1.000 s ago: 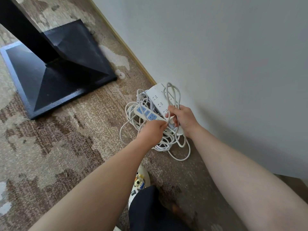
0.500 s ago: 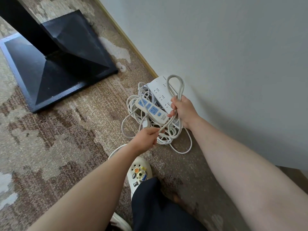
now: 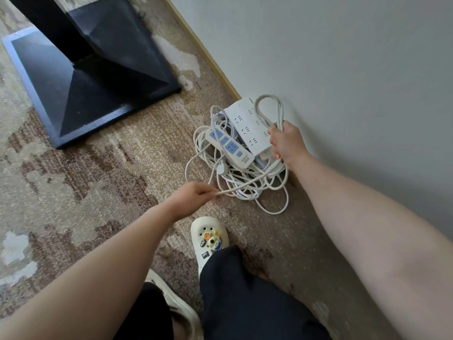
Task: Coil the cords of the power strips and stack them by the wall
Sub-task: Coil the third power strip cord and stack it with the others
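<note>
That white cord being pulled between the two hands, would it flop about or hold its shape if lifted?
Probably floppy: the white cord only runs straight where the left hand and right hand pull it. Slack parts on the carpet sprawl in loose loops, so coils would likely spring apart unless held. It looks light.

2 strips (image 3: 247, 130) lie side by side on tangled cords (image 3: 235, 177) against the wall (image 3: 343, 69). a table base (image 3: 98, 94) stands to their left, a shoe (image 3: 208, 239) in front.

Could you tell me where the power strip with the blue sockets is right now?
In the head view, the blue-socket power strip lies on tangled white cords on the carpet, just left of the all-white power strip by the wall.
</note>
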